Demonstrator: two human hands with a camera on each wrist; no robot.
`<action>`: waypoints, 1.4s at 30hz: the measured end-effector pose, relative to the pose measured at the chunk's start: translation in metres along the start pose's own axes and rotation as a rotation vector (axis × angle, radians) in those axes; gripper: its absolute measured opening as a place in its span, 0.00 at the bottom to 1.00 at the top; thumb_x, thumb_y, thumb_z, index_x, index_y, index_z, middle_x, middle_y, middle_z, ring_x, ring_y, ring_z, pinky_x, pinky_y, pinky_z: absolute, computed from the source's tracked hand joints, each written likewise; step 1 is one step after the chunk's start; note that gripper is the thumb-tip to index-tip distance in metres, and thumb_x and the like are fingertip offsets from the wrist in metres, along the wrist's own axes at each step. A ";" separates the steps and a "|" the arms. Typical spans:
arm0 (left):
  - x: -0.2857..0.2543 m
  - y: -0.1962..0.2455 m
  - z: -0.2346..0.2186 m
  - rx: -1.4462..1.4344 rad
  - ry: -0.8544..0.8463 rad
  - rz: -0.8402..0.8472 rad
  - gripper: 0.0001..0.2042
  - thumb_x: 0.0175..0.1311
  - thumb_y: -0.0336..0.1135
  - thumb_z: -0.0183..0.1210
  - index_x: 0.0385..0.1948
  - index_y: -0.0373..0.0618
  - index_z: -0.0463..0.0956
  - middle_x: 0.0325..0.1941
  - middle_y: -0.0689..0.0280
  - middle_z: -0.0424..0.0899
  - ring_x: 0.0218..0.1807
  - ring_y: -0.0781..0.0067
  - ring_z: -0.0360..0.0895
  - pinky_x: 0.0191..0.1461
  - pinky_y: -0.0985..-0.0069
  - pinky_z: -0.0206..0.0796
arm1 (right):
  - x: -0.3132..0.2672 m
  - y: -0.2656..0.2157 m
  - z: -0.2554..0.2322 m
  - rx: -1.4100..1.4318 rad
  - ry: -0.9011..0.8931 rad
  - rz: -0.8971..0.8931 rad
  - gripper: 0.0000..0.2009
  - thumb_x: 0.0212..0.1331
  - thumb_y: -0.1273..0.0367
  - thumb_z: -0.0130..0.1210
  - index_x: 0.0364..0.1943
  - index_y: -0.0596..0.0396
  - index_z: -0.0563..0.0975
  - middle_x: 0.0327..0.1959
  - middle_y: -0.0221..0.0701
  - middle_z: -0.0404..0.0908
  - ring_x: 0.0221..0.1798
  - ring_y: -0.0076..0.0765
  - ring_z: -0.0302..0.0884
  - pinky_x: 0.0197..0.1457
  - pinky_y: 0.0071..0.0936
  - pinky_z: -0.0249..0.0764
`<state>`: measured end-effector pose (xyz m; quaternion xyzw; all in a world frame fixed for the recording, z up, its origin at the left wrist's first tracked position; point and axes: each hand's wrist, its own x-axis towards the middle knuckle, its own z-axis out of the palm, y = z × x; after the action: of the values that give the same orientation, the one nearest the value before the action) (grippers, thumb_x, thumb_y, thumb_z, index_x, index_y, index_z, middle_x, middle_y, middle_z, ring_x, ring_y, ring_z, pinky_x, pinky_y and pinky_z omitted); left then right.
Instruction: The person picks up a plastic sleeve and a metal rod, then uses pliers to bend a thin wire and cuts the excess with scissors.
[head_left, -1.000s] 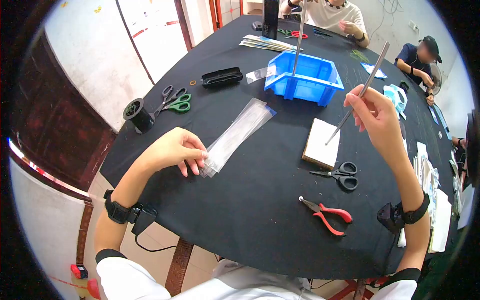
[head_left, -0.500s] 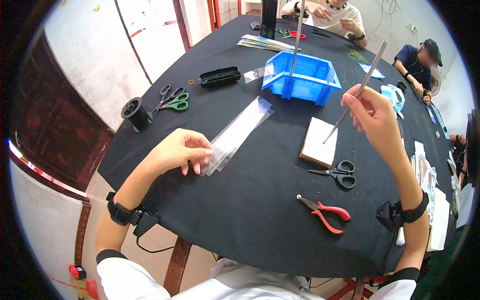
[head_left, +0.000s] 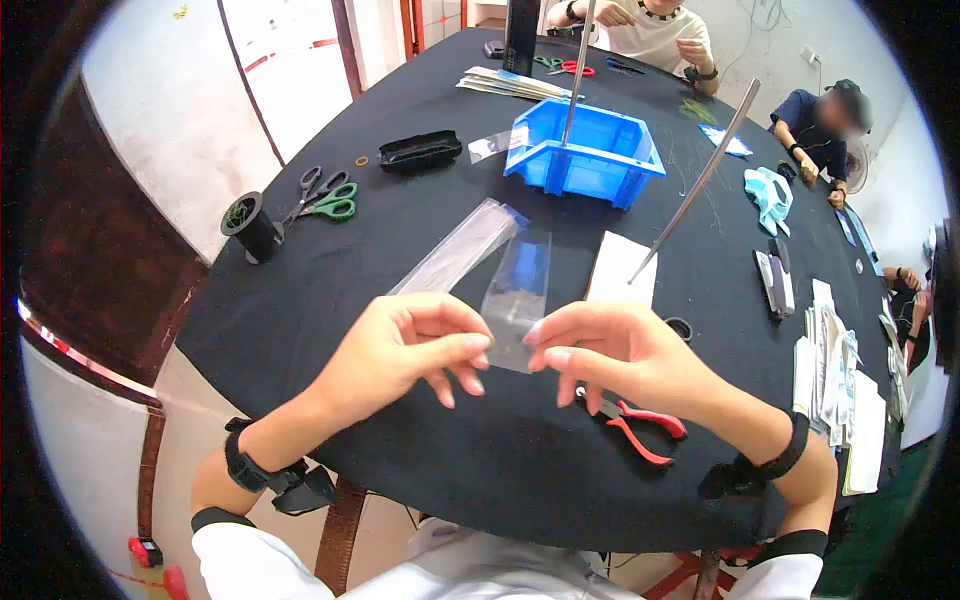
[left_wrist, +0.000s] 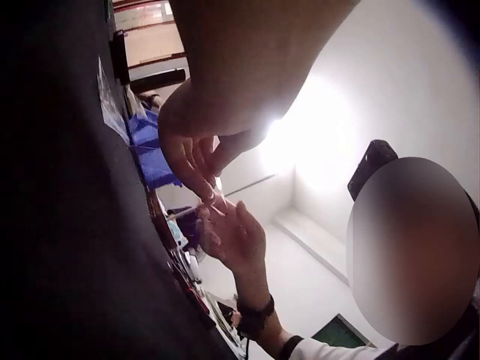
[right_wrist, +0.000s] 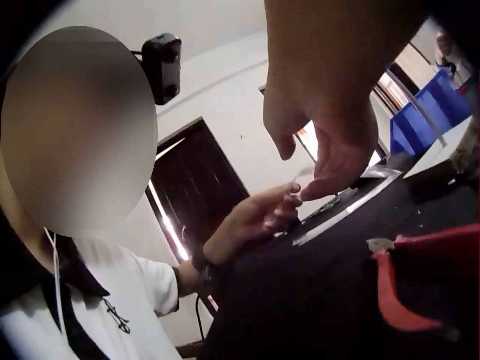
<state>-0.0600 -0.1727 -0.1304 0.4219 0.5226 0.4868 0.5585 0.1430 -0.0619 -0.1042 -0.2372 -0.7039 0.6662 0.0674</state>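
In the head view, a clear plastic bag (head_left: 518, 290) hangs between my hands, its lower edge toward me. My left hand (head_left: 405, 350) pinches the bag's near edge between thumb and fingertips. Fingertips of my right hand (head_left: 630, 355) are right at the bag's other near corner, the thumb apart from them in the right wrist view. More clear bags (head_left: 455, 245) lie in a stack just beyond my left hand. Past my right hand, a metal rod (head_left: 700, 180) stands slanted on a white-topped block (head_left: 622, 268), with no hand on it.
Red-handled pliers (head_left: 645, 430) lie under my right hand, which mostly hides black scissors (head_left: 680, 328). A blue bin (head_left: 585, 160) stands farther back. Green-handled scissors (head_left: 335, 203) and a spool (head_left: 252, 230) are at left; a stapler (head_left: 773, 278) and papers (head_left: 825, 350) at right.
My right hand has let go of the rod, which stays standing on the block, and has come left to the bag. My left hand has lifted one bag away from the stack, to the right.
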 end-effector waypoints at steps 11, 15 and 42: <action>0.007 -0.008 0.026 0.001 -0.019 0.035 0.07 0.60 0.29 0.55 0.35 0.35 0.74 0.30 0.60 0.80 0.32 0.71 0.80 0.32 0.79 0.74 | 0.003 0.014 -0.004 0.019 -0.019 0.047 0.07 0.56 0.71 0.51 0.35 0.60 0.74 0.28 0.31 0.78 0.27 0.22 0.76 0.25 0.18 0.73; 0.009 -0.008 0.026 0.007 -0.014 0.026 0.07 0.60 0.29 0.55 0.35 0.35 0.74 0.30 0.60 0.80 0.33 0.71 0.80 0.33 0.79 0.75 | 0.006 0.018 -0.005 0.022 -0.014 0.058 0.06 0.55 0.71 0.51 0.33 0.61 0.74 0.27 0.31 0.78 0.27 0.22 0.76 0.25 0.18 0.73; 0.021 -0.009 -0.079 0.951 0.335 -0.145 0.16 0.45 0.42 0.65 0.26 0.36 0.78 0.24 0.62 0.76 0.28 0.74 0.74 0.34 0.78 0.66 | 0.029 0.040 0.007 0.169 -0.057 0.300 0.09 0.62 0.66 0.47 0.34 0.59 0.72 0.30 0.38 0.80 0.25 0.24 0.78 0.25 0.15 0.74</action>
<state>-0.1381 -0.1568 -0.1503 0.5081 0.7968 0.2161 0.2456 0.1242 -0.0553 -0.1501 -0.3140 -0.6036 0.7321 -0.0328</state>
